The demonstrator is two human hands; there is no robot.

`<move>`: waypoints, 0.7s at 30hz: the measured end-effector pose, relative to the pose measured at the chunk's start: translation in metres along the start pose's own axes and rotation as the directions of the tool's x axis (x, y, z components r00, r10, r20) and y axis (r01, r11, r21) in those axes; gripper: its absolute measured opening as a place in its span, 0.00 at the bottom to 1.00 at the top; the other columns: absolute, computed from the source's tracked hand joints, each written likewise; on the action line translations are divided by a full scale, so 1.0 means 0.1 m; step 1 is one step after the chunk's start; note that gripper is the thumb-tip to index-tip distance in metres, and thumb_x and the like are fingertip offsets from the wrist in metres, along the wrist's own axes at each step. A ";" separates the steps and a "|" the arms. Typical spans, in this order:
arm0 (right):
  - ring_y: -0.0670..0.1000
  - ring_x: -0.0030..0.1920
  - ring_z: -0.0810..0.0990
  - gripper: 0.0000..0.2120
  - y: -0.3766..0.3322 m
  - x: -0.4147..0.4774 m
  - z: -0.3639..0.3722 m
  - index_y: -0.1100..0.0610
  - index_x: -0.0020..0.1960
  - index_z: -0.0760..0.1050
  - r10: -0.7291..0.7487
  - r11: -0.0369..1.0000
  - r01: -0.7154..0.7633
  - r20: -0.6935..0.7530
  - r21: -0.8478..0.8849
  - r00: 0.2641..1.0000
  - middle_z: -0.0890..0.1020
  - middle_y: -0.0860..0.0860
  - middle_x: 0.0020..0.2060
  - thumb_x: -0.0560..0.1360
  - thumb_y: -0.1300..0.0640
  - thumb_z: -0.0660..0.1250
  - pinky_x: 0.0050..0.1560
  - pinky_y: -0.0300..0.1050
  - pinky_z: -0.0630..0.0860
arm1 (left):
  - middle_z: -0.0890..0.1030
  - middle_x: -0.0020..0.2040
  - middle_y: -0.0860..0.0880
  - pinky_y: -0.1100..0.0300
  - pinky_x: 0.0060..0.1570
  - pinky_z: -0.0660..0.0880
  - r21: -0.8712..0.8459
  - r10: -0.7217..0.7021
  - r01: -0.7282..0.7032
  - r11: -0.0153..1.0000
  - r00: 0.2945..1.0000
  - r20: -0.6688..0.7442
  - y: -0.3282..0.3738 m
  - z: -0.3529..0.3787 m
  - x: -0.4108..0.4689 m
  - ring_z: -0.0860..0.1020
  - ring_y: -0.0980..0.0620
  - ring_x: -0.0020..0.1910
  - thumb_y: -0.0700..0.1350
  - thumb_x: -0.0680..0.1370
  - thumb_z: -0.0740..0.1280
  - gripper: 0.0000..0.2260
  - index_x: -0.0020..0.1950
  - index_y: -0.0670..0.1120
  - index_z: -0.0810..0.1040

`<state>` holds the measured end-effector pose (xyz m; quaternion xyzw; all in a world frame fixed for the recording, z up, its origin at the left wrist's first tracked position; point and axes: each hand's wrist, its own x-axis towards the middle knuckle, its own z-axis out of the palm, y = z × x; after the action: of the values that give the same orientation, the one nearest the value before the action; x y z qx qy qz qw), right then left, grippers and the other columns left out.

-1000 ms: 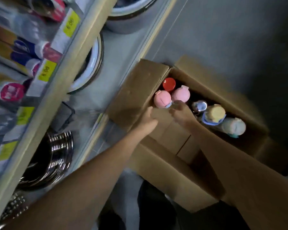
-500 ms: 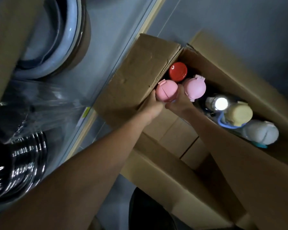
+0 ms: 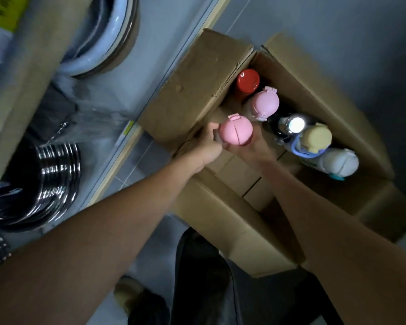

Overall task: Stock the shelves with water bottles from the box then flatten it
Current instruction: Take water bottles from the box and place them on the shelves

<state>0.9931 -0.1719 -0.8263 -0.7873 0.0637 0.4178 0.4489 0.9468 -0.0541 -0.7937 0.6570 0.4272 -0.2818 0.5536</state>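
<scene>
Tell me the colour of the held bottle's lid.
Pink. The head view shows the lid best, atop the water bottle held by left hand and right hand.

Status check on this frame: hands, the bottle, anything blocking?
Left hand and right hand, both grips round the pink-capped bottle. Bottle at the open box's near side. Five other bottles stand beyond it; nothing in the way.

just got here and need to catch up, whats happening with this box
A person is unpacking water bottles. The left hand and right hand together grip a pink-capped bottle at the near side of the open cardboard box. Five other bottles stand in the box, from the red-capped bottle to the white-capped bottle. The shelf is to the left.
</scene>
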 end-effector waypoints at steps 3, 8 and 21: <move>0.49 0.55 0.76 0.36 -0.16 -0.33 -0.11 0.60 0.68 0.62 -0.010 0.999 0.009 0.031 0.041 0.999 0.74 0.52 0.58 0.66 0.61 0.78 0.53 0.42 0.75 | 0.72 0.56 0.46 0.65 0.46 0.66 -0.028 0.035 -0.035 0.999 0.999 0.018 0.08 -0.11 -0.32 0.68 0.51 0.55 0.32 0.75 0.60 0.15 0.59 0.46 0.66; 0.48 0.57 0.75 0.36 -0.53 -0.93 -0.23 0.58 0.70 0.61 -0.042 0.998 0.040 0.034 0.043 0.999 0.73 0.53 0.62 0.68 0.59 0.76 0.45 0.29 0.73 | 0.74 0.58 0.42 0.61 0.51 0.69 -0.092 0.101 -0.097 0.991 0.994 0.034 0.24 -0.32 -0.92 0.71 0.49 0.57 0.29 0.73 0.59 0.17 0.59 0.43 0.67; 0.48 0.50 0.81 0.14 -1.50 -2.95 0.51 0.49 0.53 0.75 -0.137 0.988 0.150 0.263 -0.029 0.955 0.81 0.50 0.51 0.69 0.50 0.73 0.52 0.48 0.80 | 0.79 0.51 0.49 0.62 0.42 0.72 -0.303 0.231 -0.274 0.913 0.958 -0.171 -0.57 -1.26 -3.06 0.76 0.52 0.50 0.30 0.73 0.59 0.24 0.66 0.47 0.71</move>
<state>0.8440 -0.1260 -0.5305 -0.7389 -0.0632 0.4851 0.4633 0.7382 -0.0073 -0.5353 0.6242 0.4146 -0.0900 0.6561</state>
